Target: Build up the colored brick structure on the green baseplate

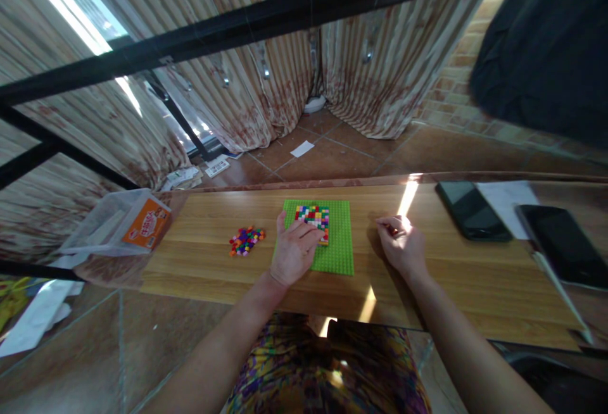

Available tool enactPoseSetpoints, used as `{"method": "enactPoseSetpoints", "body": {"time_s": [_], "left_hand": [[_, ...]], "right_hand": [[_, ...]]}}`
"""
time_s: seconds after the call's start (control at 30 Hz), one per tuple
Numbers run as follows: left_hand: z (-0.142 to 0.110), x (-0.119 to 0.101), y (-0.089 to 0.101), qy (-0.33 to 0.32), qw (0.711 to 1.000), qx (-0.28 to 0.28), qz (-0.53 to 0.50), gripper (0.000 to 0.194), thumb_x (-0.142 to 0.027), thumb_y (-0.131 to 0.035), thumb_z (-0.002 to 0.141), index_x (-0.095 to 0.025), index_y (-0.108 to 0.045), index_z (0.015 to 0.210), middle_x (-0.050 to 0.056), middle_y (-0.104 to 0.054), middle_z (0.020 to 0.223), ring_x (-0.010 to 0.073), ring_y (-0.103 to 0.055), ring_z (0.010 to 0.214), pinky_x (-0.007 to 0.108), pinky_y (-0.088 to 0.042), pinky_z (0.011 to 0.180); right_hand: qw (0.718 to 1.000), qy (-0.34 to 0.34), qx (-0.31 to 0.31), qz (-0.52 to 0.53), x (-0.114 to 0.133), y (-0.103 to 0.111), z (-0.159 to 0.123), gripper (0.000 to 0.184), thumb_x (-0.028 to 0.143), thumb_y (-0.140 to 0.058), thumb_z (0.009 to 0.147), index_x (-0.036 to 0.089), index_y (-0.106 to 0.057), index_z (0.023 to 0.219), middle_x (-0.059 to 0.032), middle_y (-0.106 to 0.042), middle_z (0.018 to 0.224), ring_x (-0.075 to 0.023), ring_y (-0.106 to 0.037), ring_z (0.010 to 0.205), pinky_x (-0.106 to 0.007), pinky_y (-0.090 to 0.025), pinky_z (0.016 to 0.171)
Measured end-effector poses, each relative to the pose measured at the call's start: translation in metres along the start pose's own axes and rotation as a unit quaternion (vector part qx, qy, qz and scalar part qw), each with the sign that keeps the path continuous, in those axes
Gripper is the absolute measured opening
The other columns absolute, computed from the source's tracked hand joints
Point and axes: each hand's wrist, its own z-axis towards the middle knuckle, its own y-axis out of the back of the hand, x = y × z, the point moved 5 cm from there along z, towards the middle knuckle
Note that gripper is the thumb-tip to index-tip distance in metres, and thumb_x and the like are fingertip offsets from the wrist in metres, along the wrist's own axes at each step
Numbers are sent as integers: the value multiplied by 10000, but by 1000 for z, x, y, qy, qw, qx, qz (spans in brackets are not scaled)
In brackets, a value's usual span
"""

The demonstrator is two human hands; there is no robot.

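A green baseplate [338,250] lies on the wooden table [213,262], with a patch of small coloured bricks [312,215] built on its far part. My left hand [293,250] rests flat on the plate's left side, its fingers stretched out and touching the built bricks. To the right of the plate my right hand [403,244] lies on the table with the fingers curled; something small and dark red shows at the fingertips, and I cannot make it out. A small heap of loose coloured bricks [246,240] sits left of the plate.
A clear plastic box with an orange label [124,223] hangs over the table's left end. Two dark phones [472,210] [560,244] and a white sheet [506,199] lie at the right. A black frame bar [266,21] crosses overhead.
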Motion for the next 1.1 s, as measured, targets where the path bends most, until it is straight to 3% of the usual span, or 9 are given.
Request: {"method": "enactPoseSetpoints", "body": {"time_s": [0.3, 0.57, 1.1], "left_hand": [[2, -2, -3, 28, 999, -27, -10, 178, -246, -552, 945, -284, -721, 905, -15, -746, 933, 173, -633, 939, 534, -160, 1177], [-2, 0, 2, 54, 998, -30, -18, 156, -270, -566, 938, -271, -706, 1006, 9, -753, 984, 191, -639, 963, 522, -196, 1164], [-9, -6, -1, -21, 997, -32, 74, 245, -187, -515, 945, -284, -705, 1065, 2, -729, 1034, 184, -596, 1001, 515, -120, 1196]], "right_hand": [[1000, -7, 6, 9, -1, -1, 0, 222, 360, -552, 814, 220, -723, 826, -72, -721, 891, -211, -644, 746, -336, -495, 703], [1000, -2, 5, 5, 0, 0, 0, 223, 346, -553, 814, 214, -731, 838, -69, -718, 878, -206, -635, 728, -332, -482, 693], [1000, -5, -1, 6, -3, -2, 0, 236, 374, -567, 818, 212, -738, 829, -61, -709, 868, -201, -624, 717, -329, -472, 678]]}}
